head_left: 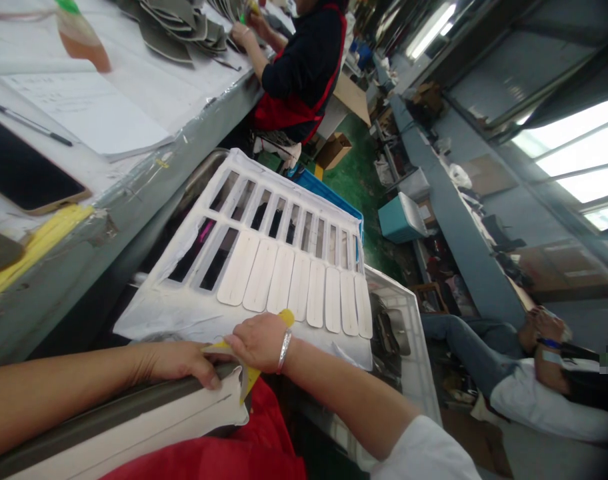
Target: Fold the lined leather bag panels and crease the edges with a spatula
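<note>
A white die-cut sheet (264,267) with rows of rounded slots and several strip-shaped pieces still in it lies across a crate in front of me. My right hand (259,341), with a silver bracelet on the wrist, is closed on a yellow-handled tool (284,319) at the sheet's near edge. My left hand (181,363) grips the edge of a grey-and-white layered board (149,413) resting over my red apron. The tool's blade end shows yellow near both hands.
A grey workbench (134,193) at the left bears a phone (24,170), papers, a pen and a bottle (81,37). A co-worker in a dark top and red apron sits further along. Another person sits at the right. Crates (409,347) and boxes fill the green-floored aisle.
</note>
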`<move>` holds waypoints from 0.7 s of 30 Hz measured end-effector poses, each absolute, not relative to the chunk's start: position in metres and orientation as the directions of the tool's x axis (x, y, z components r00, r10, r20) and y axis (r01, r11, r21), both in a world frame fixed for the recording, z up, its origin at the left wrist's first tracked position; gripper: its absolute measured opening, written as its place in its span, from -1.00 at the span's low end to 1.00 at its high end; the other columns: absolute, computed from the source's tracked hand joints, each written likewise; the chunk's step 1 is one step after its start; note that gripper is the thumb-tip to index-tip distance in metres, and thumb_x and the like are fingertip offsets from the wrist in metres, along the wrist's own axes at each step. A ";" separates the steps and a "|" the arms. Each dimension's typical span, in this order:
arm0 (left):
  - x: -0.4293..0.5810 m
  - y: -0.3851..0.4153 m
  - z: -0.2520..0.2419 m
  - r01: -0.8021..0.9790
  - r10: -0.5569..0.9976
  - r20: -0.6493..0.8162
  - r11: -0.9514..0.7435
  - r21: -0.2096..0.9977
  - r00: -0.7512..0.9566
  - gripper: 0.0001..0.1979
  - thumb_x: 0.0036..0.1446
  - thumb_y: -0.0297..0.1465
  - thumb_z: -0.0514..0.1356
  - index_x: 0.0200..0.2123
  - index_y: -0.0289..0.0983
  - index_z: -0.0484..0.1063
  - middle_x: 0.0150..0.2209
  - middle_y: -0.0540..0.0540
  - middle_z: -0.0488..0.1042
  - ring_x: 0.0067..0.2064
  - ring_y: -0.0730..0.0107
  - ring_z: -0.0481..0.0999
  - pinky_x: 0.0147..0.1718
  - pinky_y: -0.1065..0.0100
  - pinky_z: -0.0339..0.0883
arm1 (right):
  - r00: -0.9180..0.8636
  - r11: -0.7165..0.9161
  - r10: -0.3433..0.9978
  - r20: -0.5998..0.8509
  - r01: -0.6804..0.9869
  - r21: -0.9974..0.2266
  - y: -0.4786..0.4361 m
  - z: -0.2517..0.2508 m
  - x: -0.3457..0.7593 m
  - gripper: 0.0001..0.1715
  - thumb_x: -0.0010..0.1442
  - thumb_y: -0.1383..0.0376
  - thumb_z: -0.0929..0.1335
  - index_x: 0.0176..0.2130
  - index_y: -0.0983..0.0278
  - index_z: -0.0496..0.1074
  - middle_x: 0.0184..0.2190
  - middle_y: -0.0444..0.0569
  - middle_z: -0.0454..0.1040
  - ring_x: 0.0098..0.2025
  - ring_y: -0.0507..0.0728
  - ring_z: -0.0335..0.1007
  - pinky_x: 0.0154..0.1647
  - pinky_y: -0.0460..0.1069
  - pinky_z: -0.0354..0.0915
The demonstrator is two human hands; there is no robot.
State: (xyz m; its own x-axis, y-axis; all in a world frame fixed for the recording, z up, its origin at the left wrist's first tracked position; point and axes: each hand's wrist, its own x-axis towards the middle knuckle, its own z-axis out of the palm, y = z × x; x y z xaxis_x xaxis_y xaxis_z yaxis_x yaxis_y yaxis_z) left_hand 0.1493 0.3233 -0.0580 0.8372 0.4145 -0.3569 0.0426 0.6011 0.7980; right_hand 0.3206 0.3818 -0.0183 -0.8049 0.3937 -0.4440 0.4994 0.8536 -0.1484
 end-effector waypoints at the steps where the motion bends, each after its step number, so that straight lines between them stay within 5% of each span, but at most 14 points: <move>1: 0.149 0.322 -0.060 0.031 0.407 -0.351 0.615 0.788 0.843 -0.43 -0.19 -0.35 0.18 0.01 -0.19 0.39 -0.11 0.08 0.52 0.01 0.10 0.41 0.02 0.28 0.24 | -0.812 0.863 0.371 -0.450 0.481 -0.157 0.383 -0.017 0.320 -0.44 0.32 0.07 0.00 -0.31 0.27 0.40 -0.36 -0.06 0.51 -0.33 0.09 0.42 -0.42 -0.03 0.15; 5: 0.148 0.315 -0.074 -0.057 0.368 -0.308 0.718 0.694 0.877 -0.35 -0.16 -0.08 0.19 0.02 -0.27 0.36 -0.13 -0.05 0.54 -0.05 0.04 0.46 -0.01 0.21 0.27 | -0.832 0.889 0.308 -0.462 0.424 -0.170 0.386 -0.017 0.320 -0.44 0.32 0.08 -0.01 -0.32 0.26 0.38 -0.36 -0.06 0.51 -0.35 0.09 0.41 -0.47 -0.03 0.10; 8: 0.147 0.311 -0.081 -0.063 0.421 -0.397 0.747 0.662 0.815 -0.28 0.02 0.13 -0.07 0.00 -0.28 0.38 -0.05 -0.07 0.50 0.04 0.11 0.40 0.07 0.26 0.19 | -0.843 0.898 0.297 -0.448 0.405 -0.169 0.387 -0.018 0.320 -0.47 0.31 0.08 0.01 -0.33 0.26 0.38 -0.37 -0.07 0.51 -0.36 0.10 0.42 -0.50 -0.02 0.07; 13: 0.139 0.319 -0.073 0.293 0.469 -0.535 0.494 0.818 0.703 -0.36 0.15 0.08 -0.16 -0.10 -0.22 0.48 -0.06 -0.02 0.51 0.03 0.19 0.40 0.06 0.33 0.17 | -0.859 0.910 0.245 -0.450 0.364 -0.199 0.388 -0.020 0.319 -0.51 0.30 0.10 0.05 -0.31 0.28 0.38 -0.35 -0.05 0.52 -0.35 0.11 0.42 -0.49 -0.01 0.10; 21: 0.135 0.324 -0.052 0.357 0.399 -0.485 0.355 0.864 0.778 -0.45 0.21 0.00 -0.13 0.06 -0.16 0.35 0.06 0.01 0.42 0.10 0.26 0.35 0.12 0.36 0.07 | -0.889 0.935 0.156 -0.431 0.274 -0.225 0.389 -0.018 0.312 -0.44 0.33 0.05 0.00 -0.29 0.27 0.39 -0.35 -0.04 0.52 -0.32 0.14 0.44 -0.43 0.00 0.15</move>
